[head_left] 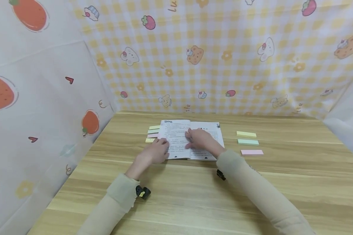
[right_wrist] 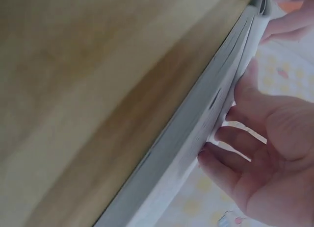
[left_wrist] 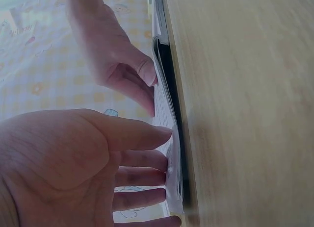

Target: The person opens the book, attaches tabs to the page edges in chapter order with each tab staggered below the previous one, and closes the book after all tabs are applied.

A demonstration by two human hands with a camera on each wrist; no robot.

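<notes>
An open book [head_left: 179, 129] with printed pages lies flat on the wooden table [head_left: 194, 199]. My left hand [head_left: 159, 150] rests on the lower part of its left page, near the outer edge. In the left wrist view that hand [left_wrist: 142, 163] has straight fingers [left_wrist: 147, 136] touching the book [left_wrist: 164, 85] at its page edges. My right hand [head_left: 199, 138] lies across the middle of the book, on the right page by the spine. The right wrist view shows my right hand [right_wrist: 260, 138] with nearly straight fingers [right_wrist: 218, 163] touching the pages of the book [right_wrist: 196, 134]. Neither hand grips anything.
A small stack of coloured sticky strips [head_left: 153, 133] lies against the book's left edge. To the right lie a yellow strip pad [head_left: 246, 134], a green one [head_left: 248, 142] and a pink one [head_left: 252, 152]. Patterned cloth walls [head_left: 223, 65] close in the table behind and at both sides.
</notes>
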